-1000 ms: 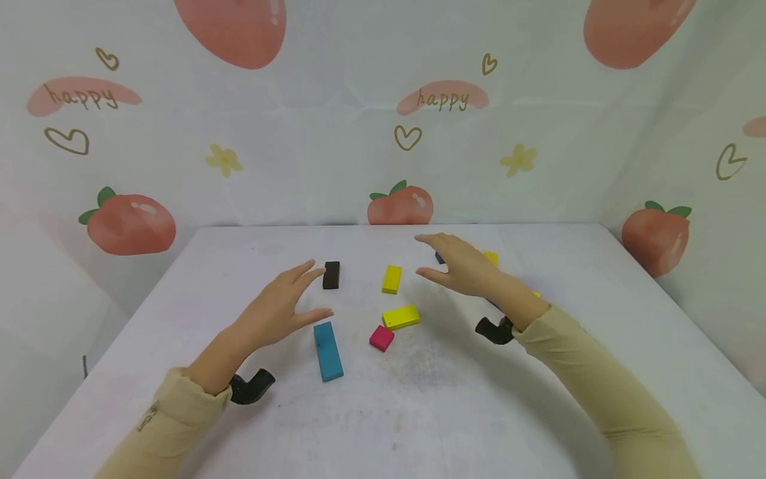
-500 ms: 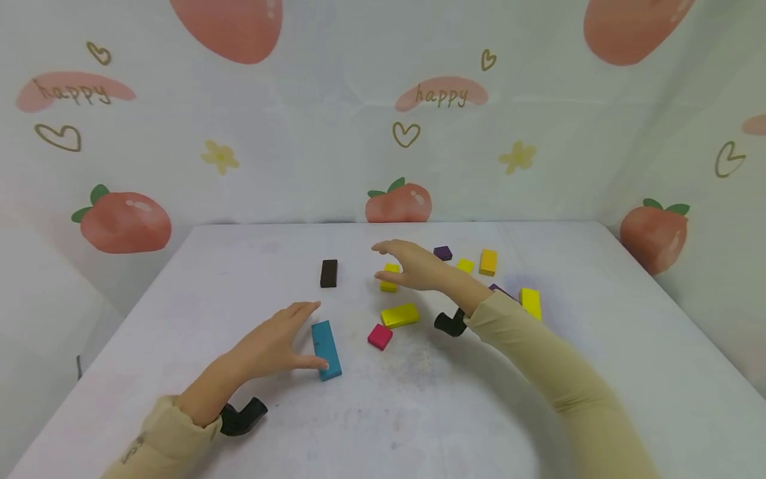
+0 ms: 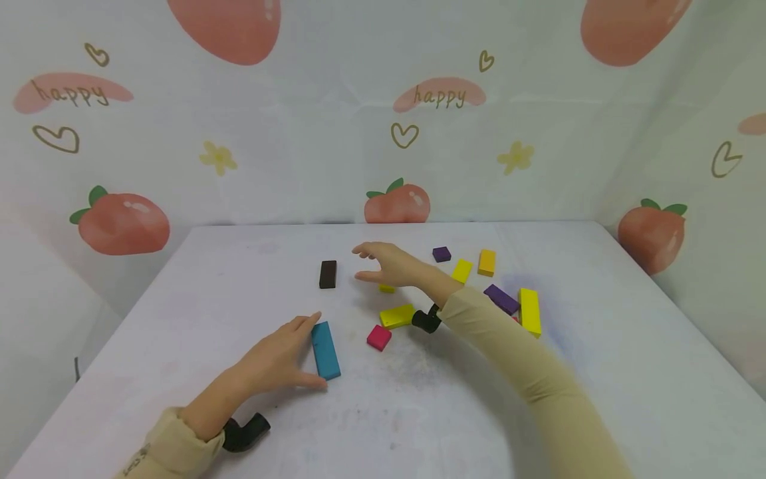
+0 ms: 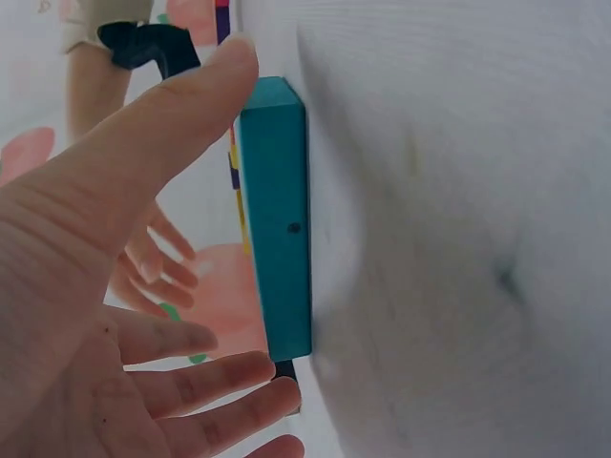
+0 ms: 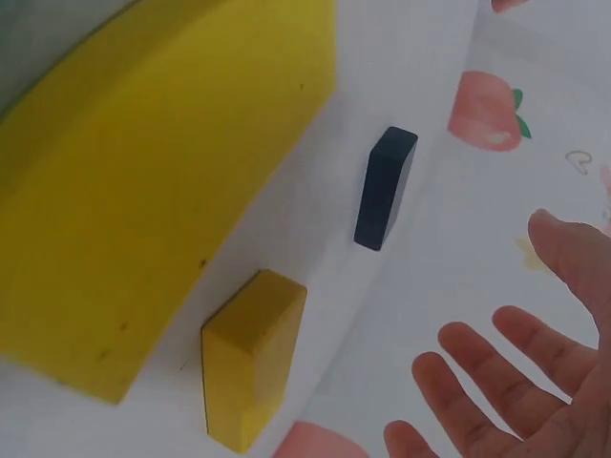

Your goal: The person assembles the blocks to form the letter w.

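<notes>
My left hand is around a long teal block lying on the white table, thumb at its near end and fingertips at its far end. In the left wrist view the spread fingers and thumb reach to the two ends of the teal block. My right hand hovers with fingers loosely parted, partly covering a small yellow block. Left of its fingertips lies a dark brown block. Nothing is in the right hand; the right wrist view shows the dark block and the yellow one beyond its reach.
A yellow block and a red square block lie mid-table. Farther right are several more, including purple blocks, an orange block and a long yellow block. A printed cloth hangs behind the table.
My right hand has moved left across the table, uncovering blocks on the right. The left hand has come down and back from near the dark block to the teal block.
</notes>
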Demonstrator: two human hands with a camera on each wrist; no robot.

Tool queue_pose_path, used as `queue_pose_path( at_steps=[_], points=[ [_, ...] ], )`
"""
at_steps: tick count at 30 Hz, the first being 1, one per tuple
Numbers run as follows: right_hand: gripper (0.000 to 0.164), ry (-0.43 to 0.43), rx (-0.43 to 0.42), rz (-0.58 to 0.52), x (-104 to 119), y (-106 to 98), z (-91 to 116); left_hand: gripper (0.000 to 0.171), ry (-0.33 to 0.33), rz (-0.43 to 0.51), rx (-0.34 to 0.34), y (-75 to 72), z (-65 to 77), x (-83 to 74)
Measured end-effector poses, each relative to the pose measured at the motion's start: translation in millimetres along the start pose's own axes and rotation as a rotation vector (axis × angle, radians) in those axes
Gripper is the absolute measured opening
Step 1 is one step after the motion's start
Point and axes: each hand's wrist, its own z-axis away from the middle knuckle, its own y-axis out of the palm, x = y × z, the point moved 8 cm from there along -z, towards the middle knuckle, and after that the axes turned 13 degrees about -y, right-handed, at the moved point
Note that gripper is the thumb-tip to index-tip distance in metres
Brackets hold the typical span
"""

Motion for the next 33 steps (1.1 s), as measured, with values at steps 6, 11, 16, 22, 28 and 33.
queue_pose_path(
  at_steps=[6, 11, 16, 22, 28, 33],
  points=[
    [0.055, -0.003, 0.009, -0.016, -1, 5, -13, 0.107, 0.008, -0.007, -0.015, 1.3, -0.8, -1.9],
    [0.054, 0.002, 0.024, -0.031, -3, 10, -22, 0.104, 0.012, -0.006, -0.023, 1.5, -1.2, -2.6],
    [0.052, 0.0, 0.046, -0.038, -3, 16, -30, 0.1, 0.021, 0.001, -0.033, 0.9, -2.0, -2.6],
    [0.051, 0.005, 0.052, -0.037, -2, 20, -38, 0.094, 0.02, 0.018, -0.053, -1.6, -4.0, -4.2],
    [0.052, 0.048, 0.068, -0.069, -5, 26, -46, 0.092, 0.013, 0.02, -0.09, -6.0, -7.8, -8.7],
    [0.054, 0.08, 0.083, -0.076, -5, 30, -51, 0.09, -0.002, 0.022, -0.088, -7.6, -15.1, -11.3]
  ],
)
